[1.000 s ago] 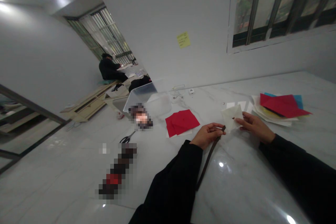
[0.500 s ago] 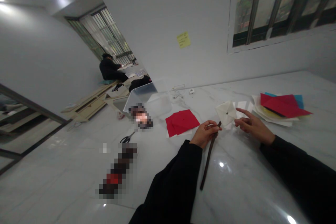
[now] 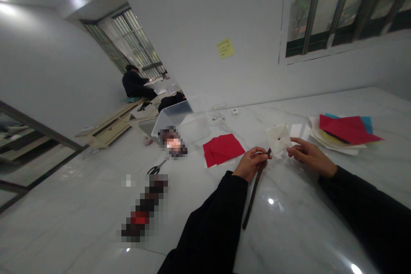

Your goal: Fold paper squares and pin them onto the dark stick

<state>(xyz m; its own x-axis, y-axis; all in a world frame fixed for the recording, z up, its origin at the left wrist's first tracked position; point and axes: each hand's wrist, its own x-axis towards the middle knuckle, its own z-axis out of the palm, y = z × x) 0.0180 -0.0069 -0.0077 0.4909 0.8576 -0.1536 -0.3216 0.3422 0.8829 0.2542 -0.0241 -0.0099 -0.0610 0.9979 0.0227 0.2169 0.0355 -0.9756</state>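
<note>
My left hand (image 3: 252, 165) is closed in a pinch round a long dark brown strip (image 3: 253, 201) near its upper end. The rest of the strip slants down toward me. Just beyond its tip is a white paper pinwheel (image 3: 274, 133) with folded flaps and a small dark dot at its centre. I cannot tell whether pinwheel and strip are joined. At the pinwheel's right edge is my right hand (image 3: 310, 157), its index finger stretched out and the other fingers loosely bent. That fingertip is at or touching the paper; nothing shows in its grasp.
Red paper squares (image 3: 226, 149) lie left of my hands. A pile of coloured sheets (image 3: 346, 130) is at the right. Scissors (image 3: 154, 169), a clear plastic bin (image 3: 195, 124) and a white cable (image 3: 218, 113) are farther left. A seated person (image 3: 135, 83) is in the background.
The white pinwheel has turned a little, its flaps now at another angle. My right index finger has dropped slightly. The strip's lower end has shifted a bit left.
</note>
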